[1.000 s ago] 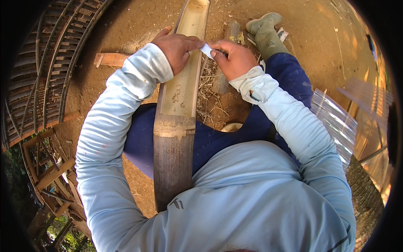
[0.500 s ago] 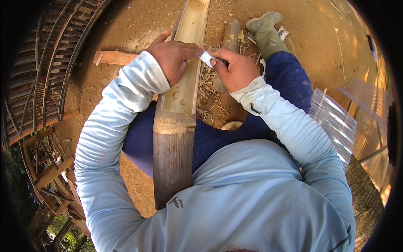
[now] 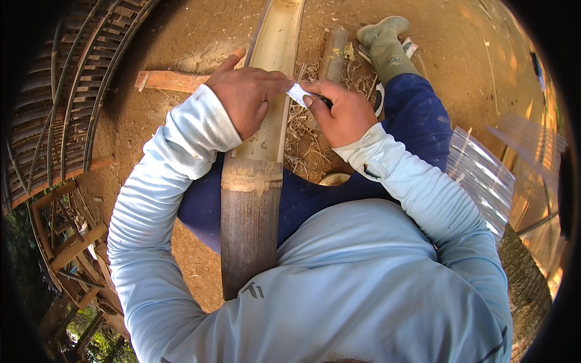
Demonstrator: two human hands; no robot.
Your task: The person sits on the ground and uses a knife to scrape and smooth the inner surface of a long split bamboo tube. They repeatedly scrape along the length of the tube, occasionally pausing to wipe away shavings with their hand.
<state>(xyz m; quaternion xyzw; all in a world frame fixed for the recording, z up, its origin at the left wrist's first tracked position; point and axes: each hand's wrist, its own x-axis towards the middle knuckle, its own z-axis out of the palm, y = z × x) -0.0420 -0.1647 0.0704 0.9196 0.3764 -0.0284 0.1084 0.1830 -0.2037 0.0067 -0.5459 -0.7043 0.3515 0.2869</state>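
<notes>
A long split bamboo piece runs away from my body between my legs. Its near part is a whole dark tube, and beyond that it is an open pale trough. My left hand lies palm down across the trough, fingers spread, with the longer fingertips at the right rim against the blade's tip. In my right hand, just right of the bamboo, is a knife, its bright blade angled toward the rim and its dark handle mostly covered by my fingers.
Curly shavings and a short log lie right of the bamboo. A flat wooden piece is left of it. My booted leg extends ahead right. Slatted bamboo structure stands left, clear corrugated sheeting right.
Both hands and the knife have shifted slightly nearer to me along the bamboo's right rim. The bamboo stays in about the same place.
</notes>
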